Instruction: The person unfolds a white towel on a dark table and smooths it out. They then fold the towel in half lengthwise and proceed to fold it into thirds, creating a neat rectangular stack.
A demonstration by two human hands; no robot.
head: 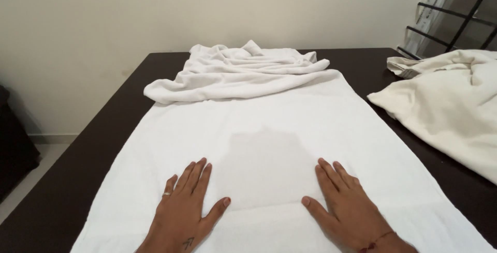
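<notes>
Flat white terry towel (290,123) ahead left unobstructed. Far end blocked by bunched white towel heap (235,72). Right side crowded by crumpled cream cloth (450,108). Bare dark wooden table (77,170) strip left open.

White towel (290,123), dark table (93,144), seemingly cream cloth (445,108).
</notes>
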